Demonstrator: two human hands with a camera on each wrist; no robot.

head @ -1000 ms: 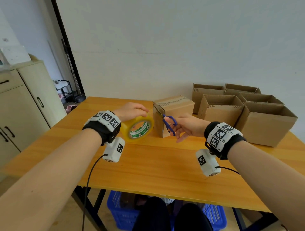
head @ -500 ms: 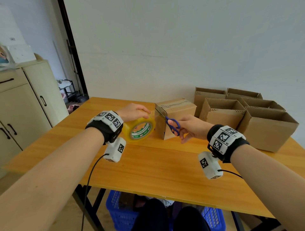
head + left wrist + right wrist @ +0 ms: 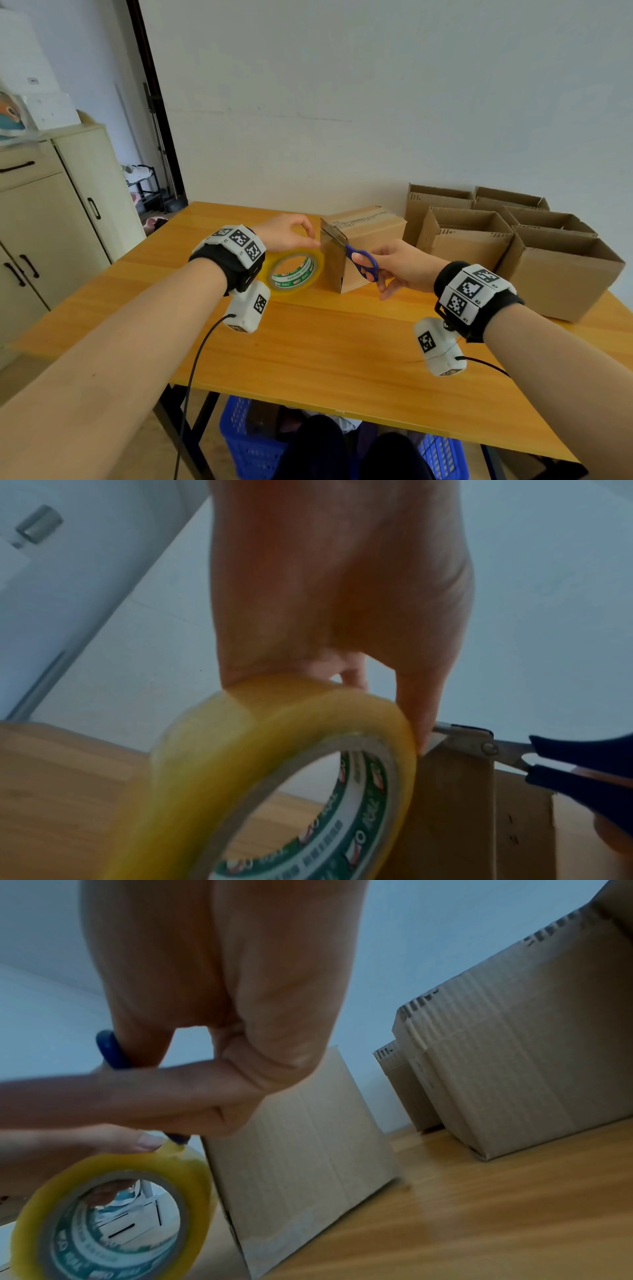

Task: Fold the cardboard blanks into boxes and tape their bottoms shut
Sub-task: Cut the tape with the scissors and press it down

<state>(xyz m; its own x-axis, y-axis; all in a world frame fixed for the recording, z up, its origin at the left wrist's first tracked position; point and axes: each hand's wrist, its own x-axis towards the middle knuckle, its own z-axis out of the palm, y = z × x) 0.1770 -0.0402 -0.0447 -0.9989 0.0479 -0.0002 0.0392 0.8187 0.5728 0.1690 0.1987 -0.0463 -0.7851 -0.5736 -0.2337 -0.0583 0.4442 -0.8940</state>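
left hand (image 3: 286,231) grips the tape roll (image 3: 297,272), right hand (image 3: 404,267) grips scissors (image 3: 363,262); the box (image 3: 363,246) stands between them, open boxes (image 3: 513,246) beyond the right hand.

We count six boxes (image 3: 363,236) on one table (image 3: 308,342), one tape roll (image 3: 296,270), one pair of scissors (image 3: 363,263), two baskets (image 3: 253,442).

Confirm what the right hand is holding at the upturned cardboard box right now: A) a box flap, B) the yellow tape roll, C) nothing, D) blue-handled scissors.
D: the right hand grips the blue-handled scissors, blades at the tape strip by the upturned cardboard box; the left hand holds the yellow tape roll.
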